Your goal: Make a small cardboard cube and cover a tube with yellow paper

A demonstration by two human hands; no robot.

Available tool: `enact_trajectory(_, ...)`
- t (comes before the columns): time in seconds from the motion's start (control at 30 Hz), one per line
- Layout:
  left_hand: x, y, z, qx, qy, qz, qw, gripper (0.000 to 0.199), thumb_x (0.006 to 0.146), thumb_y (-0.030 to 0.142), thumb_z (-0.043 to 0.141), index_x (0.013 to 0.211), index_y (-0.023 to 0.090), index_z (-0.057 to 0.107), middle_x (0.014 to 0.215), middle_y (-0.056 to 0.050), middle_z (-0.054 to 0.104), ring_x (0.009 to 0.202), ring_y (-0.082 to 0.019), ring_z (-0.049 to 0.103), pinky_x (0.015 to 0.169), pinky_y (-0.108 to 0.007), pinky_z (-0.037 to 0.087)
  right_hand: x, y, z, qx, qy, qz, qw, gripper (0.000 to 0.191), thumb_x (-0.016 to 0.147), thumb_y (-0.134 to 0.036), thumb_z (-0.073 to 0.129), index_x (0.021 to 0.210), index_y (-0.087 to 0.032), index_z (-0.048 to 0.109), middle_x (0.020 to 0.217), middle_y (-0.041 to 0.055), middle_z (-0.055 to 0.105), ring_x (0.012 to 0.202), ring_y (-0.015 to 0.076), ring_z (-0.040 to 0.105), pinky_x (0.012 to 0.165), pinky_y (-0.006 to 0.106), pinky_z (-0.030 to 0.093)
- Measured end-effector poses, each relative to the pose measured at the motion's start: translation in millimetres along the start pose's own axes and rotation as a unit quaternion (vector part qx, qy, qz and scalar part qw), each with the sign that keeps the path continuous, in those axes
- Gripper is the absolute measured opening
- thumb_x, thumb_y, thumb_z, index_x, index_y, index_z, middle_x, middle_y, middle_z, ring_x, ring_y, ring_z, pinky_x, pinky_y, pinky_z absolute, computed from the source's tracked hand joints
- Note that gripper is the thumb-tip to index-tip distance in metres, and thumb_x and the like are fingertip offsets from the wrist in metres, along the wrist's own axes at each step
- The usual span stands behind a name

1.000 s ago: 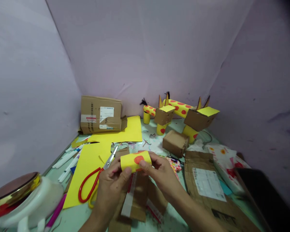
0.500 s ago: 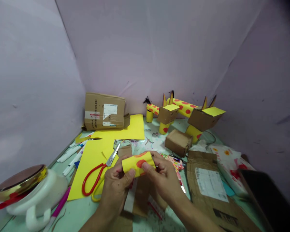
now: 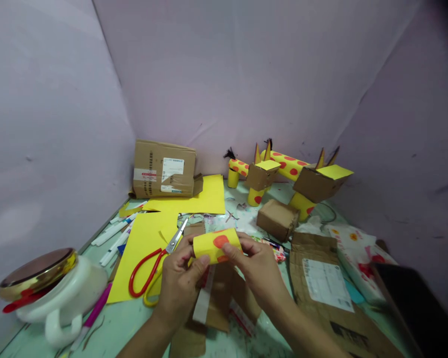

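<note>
A short yellow paper tube with orange-red dots [image 3: 207, 245] is held level above the table, one end in each hand. My left hand [image 3: 181, 278] grips its left end, thumb in front and fingers behind. Around the right end my right hand [image 3: 252, 263] is closed, its thumb pressing beside a dot. Under the tube lie cut cardboard pieces [image 3: 219, 298] with white tape. Red-handled scissors [image 3: 147, 272] rest on a yellow sheet [image 3: 129, 271] left of my left hand. Parts of the fingers behind the tube are hidden.
Two cardboard-headed animal figures [image 3: 263, 175] [image 3: 313, 183] with dotted yellow bodies stand at the back right. A small cardboard box [image 3: 278, 219] sits before them. Flattened cardboard [image 3: 313, 318] and a dark device [image 3: 406, 293] are at right; a white mug [image 3: 74, 293], markers [image 3: 115, 243] and a carton [image 3: 144, 184] at left.
The tube has turned a little in my fingers, so its dots sit differently, and it now lies more level. The whole view has shifted slightly; both hands keep their hold.
</note>
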State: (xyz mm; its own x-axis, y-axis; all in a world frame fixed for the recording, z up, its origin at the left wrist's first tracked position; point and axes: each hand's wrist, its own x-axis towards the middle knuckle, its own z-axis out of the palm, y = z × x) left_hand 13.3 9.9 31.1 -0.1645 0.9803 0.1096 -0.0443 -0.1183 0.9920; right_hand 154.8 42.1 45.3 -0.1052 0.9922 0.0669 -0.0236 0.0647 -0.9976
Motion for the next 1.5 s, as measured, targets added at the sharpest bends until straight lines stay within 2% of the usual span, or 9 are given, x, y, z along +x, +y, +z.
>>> enact_trajectory(0.13, 5, -3, -2.0, -0.058, -0.004, -0.035, 0.998, 0.031, 0.079, 0.031, 0.064, 0.106, 0.017, 0.07, 0.107, -0.009, 0.07, 0.11, -0.03, 0.059, 0.094, -0.04, 0.046, 8, 2, -7, -0.002, -0.019, 0.006, 1.0, 0.024, 0.069, -0.037, 0.066, 0.055, -0.017, 0.068, 0.08, 0.0072, 0.07, 0.079, 0.0239, 0.061, 0.066, 0.031, 0.045)
enact_trajectory(0.3, 4, -1, -1.2, -0.045, -0.053, -0.024, 0.997, 0.032, 0.075, 0.03, 0.067, 0.104, 0.015, 0.07, 0.11, -0.01, 0.069, 0.11, -0.03, 0.059, 0.096, -0.04, 0.045, 7, 4, -8, -0.016, 0.01, 0.003, 1.0, 0.026, 0.071, -0.035, 0.063, 0.052, -0.018, 0.06, 0.065, 0.0032, 0.065, 0.066, 0.0193, 0.056, 0.06, 0.029, 0.041)
enact_trajectory(0.5, -1, -2, 1.4, -0.042, 0.005, -0.017, 0.999, 0.031, 0.071, 0.029, 0.07, 0.099, 0.016, 0.072, 0.104, -0.01, 0.071, 0.106, -0.031, 0.061, 0.089, -0.039, 0.05, -2, 4, 1, -0.034, 0.016, 0.006, 0.999, 0.026, 0.075, -0.035, 0.059, 0.057, -0.017, 0.062, 0.058, 0.0013, 0.064, 0.058, 0.0175, 0.055, 0.054, 0.027, 0.04)
enact_trajectory(0.67, 2, 3, 1.5, -0.148, 0.005, -0.074, 0.986, 0.034, 0.069, 0.027, 0.073, 0.101, 0.016, 0.071, 0.102, -0.01, 0.072, 0.102, -0.031, 0.063, 0.087, -0.041, 0.051, 2, 0, -5, -0.043, -0.035, -0.012, 0.998, 0.015, 0.073, -0.031, 0.064, 0.069, -0.019, 0.072, 0.085, 0.0051, 0.073, 0.082, 0.023, 0.064, 0.073, 0.032, 0.046)
enact_trajectory(0.8, 6, 4, -3.0, -0.161, -0.003, -0.108, 0.981, 0.03, 0.07, 0.028, 0.073, 0.095, 0.013, 0.072, 0.102, -0.012, 0.072, 0.1, -0.032, 0.064, 0.084, -0.041, 0.051, 7, 3, -9, -0.029, -0.026, -0.042, 0.998, 0.006, 0.066, -0.025, 0.069, 0.062, -0.02, 0.071, 0.106, 0.0089, 0.07, 0.105, 0.0283, 0.059, 0.094, 0.039, 0.038)
enact_trajectory(0.93, 8, -1, -7.1, -0.12, -0.024, -0.069, 0.99, 0.033, 0.071, 0.029, 0.072, 0.102, 0.015, 0.07, 0.106, -0.012, 0.07, 0.103, -0.032, 0.062, 0.089, -0.043, 0.048, 8, 8, -9, 0.001, -0.013, -0.028, 1.0, 0.014, 0.071, -0.031, 0.065, 0.062, -0.02, 0.067, 0.101, 0.0089, 0.071, 0.101, 0.0277, 0.061, 0.089, 0.039, 0.043)
enact_trajectory(1.1, 10, -7, -9.2, -0.085, 0.013, -0.034, 0.996, 0.016, 0.07, 0.027, 0.073, 0.081, 0.015, 0.073, 0.105, -0.008, 0.068, 0.101, -0.027, 0.06, 0.092, -0.039, 0.046, 8, 11, -7, 0.005, -0.018, -0.008, 1.0, 0.019, 0.071, -0.034, 0.066, 0.059, -0.019, 0.066, 0.101, 0.0096, 0.071, 0.096, 0.0281, 0.063, 0.085, 0.04, 0.045)
enact_trajectory(1.37, 14, -9, -11.0, -0.098, 0.07, -0.043, 0.992, 0.014, 0.068, 0.029, 0.073, 0.068, 0.015, 0.07, 0.092, -0.004, 0.069, 0.092, -0.021, 0.06, 0.086, -0.031, 0.046, 9, 5, -8, 0.0, -0.053, -0.013, 0.998, 0.018, 0.072, -0.036, 0.067, 0.074, -0.02, 0.075, 0.097, 0.0074, 0.073, 0.092, 0.0264, 0.064, 0.084, 0.038, 0.047)
enact_trajectory(1.5, 13, -8, -9.7, -0.107, 0.077, -0.055, 0.99, 0.016, 0.066, 0.03, 0.075, 0.065, 0.015, 0.07, 0.085, -0.004, 0.069, 0.085, -0.019, 0.06, 0.082, -0.029, 0.047, 9, 6, -8, -0.004, -0.047, -0.013, 0.999, 0.012, 0.069, -0.031, 0.069, 0.068, -0.02, 0.074, 0.091, 0.0073, 0.073, 0.09, 0.0263, 0.064, 0.082, 0.037, 0.048)
